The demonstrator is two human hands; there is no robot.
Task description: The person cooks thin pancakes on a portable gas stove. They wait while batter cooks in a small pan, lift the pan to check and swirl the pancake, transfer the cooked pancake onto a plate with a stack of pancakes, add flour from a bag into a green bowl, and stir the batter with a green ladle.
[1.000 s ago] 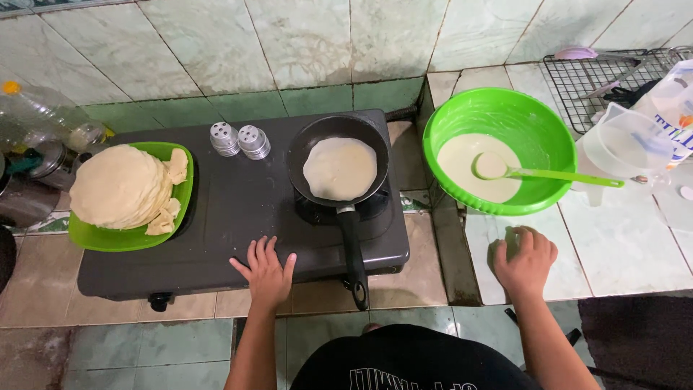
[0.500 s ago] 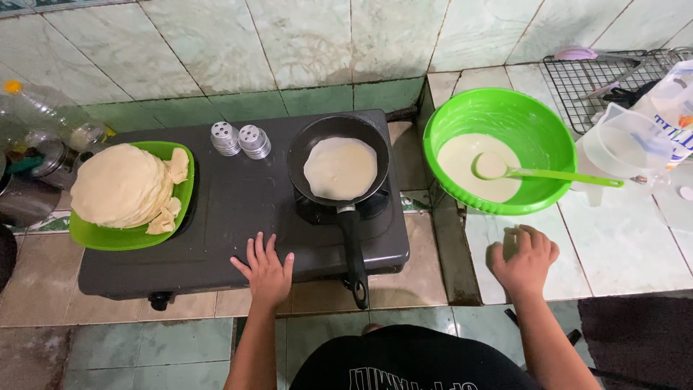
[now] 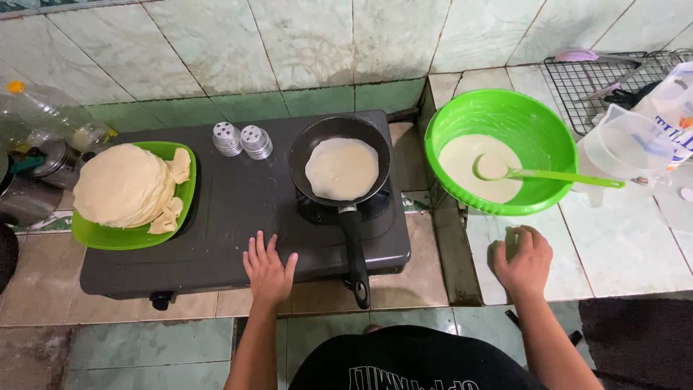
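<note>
The left hand lay flat with fingers spread on the front edge of the dark stove, low centre of the frame, holding nothing. Just right of it ran the handle of the black frying pan, which held a pale round crepe. The right hand rested on the tiled worktop with fingers curled, empty, just below the green batter bowl and its green ladle.
</note>
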